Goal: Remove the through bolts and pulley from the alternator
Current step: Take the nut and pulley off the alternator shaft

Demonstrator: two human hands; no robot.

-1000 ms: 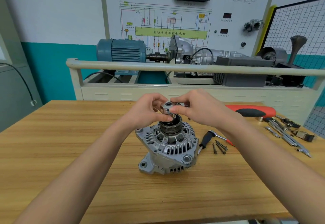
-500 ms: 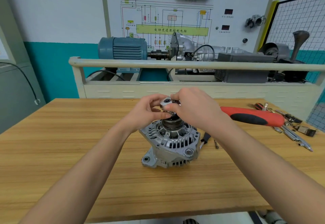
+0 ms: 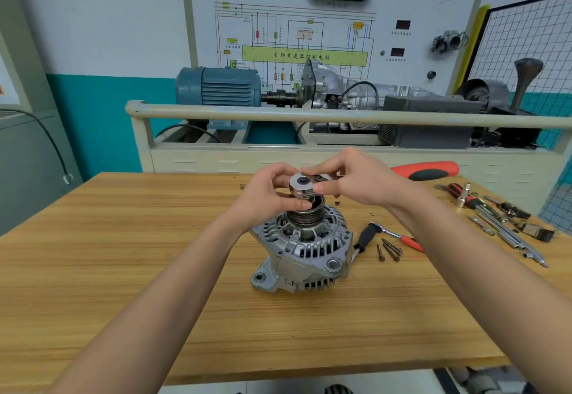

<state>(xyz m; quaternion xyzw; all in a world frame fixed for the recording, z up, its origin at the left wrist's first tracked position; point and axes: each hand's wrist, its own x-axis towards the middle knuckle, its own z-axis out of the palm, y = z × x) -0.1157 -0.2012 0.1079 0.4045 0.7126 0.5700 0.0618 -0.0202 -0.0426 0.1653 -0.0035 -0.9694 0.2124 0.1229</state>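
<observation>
The silver alternator [image 3: 305, 254] stands on the wooden table [image 3: 123, 254] with its dark grooved pulley [image 3: 306, 212] facing up. A ratchet wrench head [image 3: 301, 185] sits directly over the pulley's centre; its red-and-black handle [image 3: 428, 171] reaches back to the right. My left hand [image 3: 267, 195] curls round the pulley's left side and touches the ratchet head. My right hand [image 3: 356, 181] pinches the ratchet head and neck from the right. Several removed through bolts [image 3: 390, 249] lie on the table right of the alternator.
A small black-handled ratchet [image 3: 366, 239] lies beside the bolts. Sockets, extension bars and other tools [image 3: 501, 217] are scattered at the table's right edge. Behind the table stands a training bench with a blue motor [image 3: 219, 87] and a rail [image 3: 309, 113].
Both hands stay on the ratchet head over the pulley, with the fingers shifted slightly. The camera has moved a little, bringing the bolts on the right back into sight.
</observation>
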